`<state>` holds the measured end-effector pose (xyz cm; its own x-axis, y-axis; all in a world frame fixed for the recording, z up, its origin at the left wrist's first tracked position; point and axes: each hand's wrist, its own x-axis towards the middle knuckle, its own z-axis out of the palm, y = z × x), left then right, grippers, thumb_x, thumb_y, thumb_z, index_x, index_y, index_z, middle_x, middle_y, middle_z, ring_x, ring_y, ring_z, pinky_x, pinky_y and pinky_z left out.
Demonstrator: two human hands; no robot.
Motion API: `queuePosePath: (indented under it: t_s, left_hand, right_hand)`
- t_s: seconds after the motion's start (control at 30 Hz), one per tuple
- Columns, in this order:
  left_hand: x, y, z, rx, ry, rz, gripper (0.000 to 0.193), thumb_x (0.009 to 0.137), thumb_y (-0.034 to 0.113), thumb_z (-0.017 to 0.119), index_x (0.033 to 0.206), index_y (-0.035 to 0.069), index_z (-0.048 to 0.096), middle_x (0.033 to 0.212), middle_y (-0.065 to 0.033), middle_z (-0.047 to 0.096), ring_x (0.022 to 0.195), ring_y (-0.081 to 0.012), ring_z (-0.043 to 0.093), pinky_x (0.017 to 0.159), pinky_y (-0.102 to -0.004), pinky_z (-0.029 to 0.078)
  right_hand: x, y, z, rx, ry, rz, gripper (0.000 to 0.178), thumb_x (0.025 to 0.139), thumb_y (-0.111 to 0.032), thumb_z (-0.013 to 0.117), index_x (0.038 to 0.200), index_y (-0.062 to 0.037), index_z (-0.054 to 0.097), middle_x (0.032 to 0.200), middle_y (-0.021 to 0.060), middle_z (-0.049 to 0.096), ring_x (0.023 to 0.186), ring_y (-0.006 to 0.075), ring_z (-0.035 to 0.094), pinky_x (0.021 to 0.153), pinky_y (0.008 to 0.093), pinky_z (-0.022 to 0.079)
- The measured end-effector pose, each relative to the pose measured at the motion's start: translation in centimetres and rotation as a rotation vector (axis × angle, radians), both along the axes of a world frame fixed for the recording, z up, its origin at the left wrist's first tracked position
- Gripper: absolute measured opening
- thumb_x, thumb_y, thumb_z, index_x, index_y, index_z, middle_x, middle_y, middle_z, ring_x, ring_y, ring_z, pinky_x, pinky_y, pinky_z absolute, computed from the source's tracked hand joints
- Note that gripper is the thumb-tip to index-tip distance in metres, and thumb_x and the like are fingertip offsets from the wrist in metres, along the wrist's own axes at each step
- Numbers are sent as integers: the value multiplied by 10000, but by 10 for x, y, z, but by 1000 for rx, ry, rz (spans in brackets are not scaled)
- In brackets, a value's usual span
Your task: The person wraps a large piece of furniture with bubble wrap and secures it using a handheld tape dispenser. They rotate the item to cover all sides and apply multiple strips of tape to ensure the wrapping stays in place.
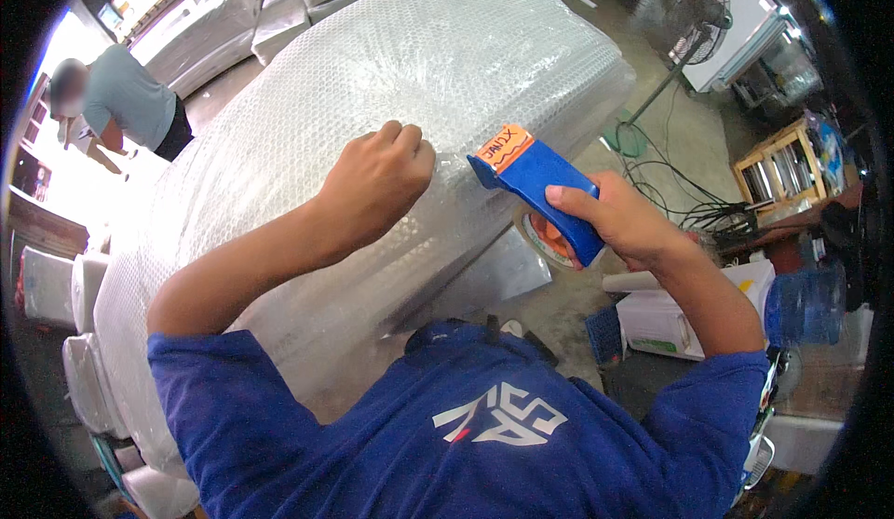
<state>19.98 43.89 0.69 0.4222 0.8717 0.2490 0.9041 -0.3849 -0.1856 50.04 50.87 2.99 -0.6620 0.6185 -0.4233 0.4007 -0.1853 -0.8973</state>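
Observation:
A large, bulky item wrapped in clear bubble wrap fills the space in front of me. My right hand grips a blue tape dispenser with an orange label near its front end; a tape roll sits on its lower side. The dispenser is at the near right side of the wrapped item. My left hand is closed over the wrap, left of the dispenser. Its fingers curl inward, and what they hold, if anything, is hidden. A shiny patch lies between hand and dispenser; I cannot tell whether it is tape.
Another person bends forward at the far left. More wrapped furniture stands behind. A standing fan, loose black cables, a wooden crate and a blue water jug are along the right.

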Motion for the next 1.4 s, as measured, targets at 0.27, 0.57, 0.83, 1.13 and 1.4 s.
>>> queuePosePath:
  t_s: [0.27,0.57,0.83,1.13,1.4]
  left_hand:
    - [13,-3,6,130,-141,-4,63,819,6,620,873,-16,595,891,-155,602,876,-316,649,763,-424,573]
    - [14,-4,-2,176,-265,34,46,848,11,627,870,-5,590,884,-155,593,869,-330,646,750,-435,569]
    - [19,-1,-14,227,-242,47,103,899,111,712,957,30,688,874,-113,618,827,-301,650,717,-410,564]
    - [49,-19,-7,190,-9,54,219,813,210,746,813,18,642,819,-81,628,813,-231,678,670,-357,572]
    - [37,-12,3,-26,37,-40,87,838,76,643,782,12,623,806,-124,636,749,-274,719,647,-398,601]
  right_hand:
    - [9,2,-2,29,73,27,481,984,-493,658,852,-30,665,703,33,638,602,110,620,562,281,500]
    - [7,9,37,116,-98,37,493,974,-500,656,941,-9,678,719,25,656,544,94,611,501,233,494]
    - [5,5,37,188,-225,33,516,970,-507,647,997,7,670,701,33,639,501,96,608,450,230,493]
    - [8,-3,23,72,-114,-45,475,973,-491,663,848,-33,668,681,16,623,574,89,595,535,248,473]
    - [7,-2,18,76,-62,-8,475,976,-494,660,868,-31,671,677,10,614,572,88,595,527,247,468]
